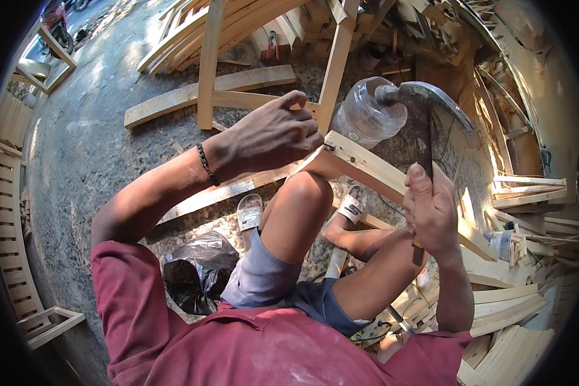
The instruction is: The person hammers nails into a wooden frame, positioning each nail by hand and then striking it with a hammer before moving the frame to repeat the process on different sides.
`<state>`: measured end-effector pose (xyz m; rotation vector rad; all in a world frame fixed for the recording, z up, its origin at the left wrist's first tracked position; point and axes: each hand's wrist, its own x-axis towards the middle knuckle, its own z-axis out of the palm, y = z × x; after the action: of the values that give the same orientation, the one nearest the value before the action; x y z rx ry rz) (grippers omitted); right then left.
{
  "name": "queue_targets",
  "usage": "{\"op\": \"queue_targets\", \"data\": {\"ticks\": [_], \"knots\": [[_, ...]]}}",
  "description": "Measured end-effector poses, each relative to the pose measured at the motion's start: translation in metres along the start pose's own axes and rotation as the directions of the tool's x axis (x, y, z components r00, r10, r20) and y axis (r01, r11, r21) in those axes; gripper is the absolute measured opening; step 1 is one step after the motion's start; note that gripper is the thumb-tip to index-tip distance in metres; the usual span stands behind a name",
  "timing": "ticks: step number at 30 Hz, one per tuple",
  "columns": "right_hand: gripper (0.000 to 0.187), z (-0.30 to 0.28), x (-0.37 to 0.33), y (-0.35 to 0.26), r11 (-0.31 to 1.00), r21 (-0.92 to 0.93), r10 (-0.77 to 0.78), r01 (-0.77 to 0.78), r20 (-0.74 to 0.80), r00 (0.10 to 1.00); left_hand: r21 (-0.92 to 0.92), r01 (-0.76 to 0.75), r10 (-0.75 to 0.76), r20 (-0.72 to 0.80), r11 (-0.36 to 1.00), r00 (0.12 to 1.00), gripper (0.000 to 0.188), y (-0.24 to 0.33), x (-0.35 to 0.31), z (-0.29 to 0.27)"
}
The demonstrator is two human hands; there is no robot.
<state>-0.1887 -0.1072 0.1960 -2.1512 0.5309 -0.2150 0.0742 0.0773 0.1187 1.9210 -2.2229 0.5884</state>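
Note:
My right hand (430, 209) is wrapped round the handle of a claw hammer (424, 125), held upright with its head at the top. Below the hammer a pale wooden beam (373, 172) slants from my left knee toward the lower right. Small dark holes or slots show near its upper left end. My left hand (273, 135) is closed just above that end, its fingers curled together. Whatever its fingers hold, if anything, is hidden. A wooden frame (264, 101) with upright posts stands just beyond my left hand.
A clear plastic bottle (370, 114) lies behind the beam. A black plastic bag (199, 270) sits by my left leg. Red-handled pliers (273, 44) rest farther back. Wood strips (508, 309) are piled at right, and a slatted wooden piece (8, 231) stands at far left.

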Motion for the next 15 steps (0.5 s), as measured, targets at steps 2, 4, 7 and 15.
{"op": "queue_targets", "data": {"ticks": [2, 4, 7, 15], "knots": [[0.034, 0.004, -0.001, -0.018, 1.000, 0.020, 0.001, -0.001, -0.022, 1.000, -0.007, 0.005, -0.005, -0.029, 1.000, 1.000, 0.011, 0.000, 0.001, 0.000], [0.038, 0.015, -0.004, -0.019, 0.995, -0.075, -0.058, 0.060, 0.029, 0.998, 0.003, 0.008, -0.008, -0.022, 1.000, 1.000, 0.012, 0.000, 0.000, 0.000], [0.034, 0.026, -0.010, 0.012, 0.975, -0.200, -0.066, 0.099, 0.164, 0.984, -0.004, 0.004, -0.004, -0.029, 1.000, 1.000, 0.012, 0.001, 0.000, 0.000], [0.025, -0.062, -0.023, -0.101, 0.849, 0.343, -0.300, 0.401, -0.312, 0.902, 0.037, 0.007, -0.007, -0.010, 0.999, 1.000, 0.012, 0.003, -0.001, -0.003]]}}
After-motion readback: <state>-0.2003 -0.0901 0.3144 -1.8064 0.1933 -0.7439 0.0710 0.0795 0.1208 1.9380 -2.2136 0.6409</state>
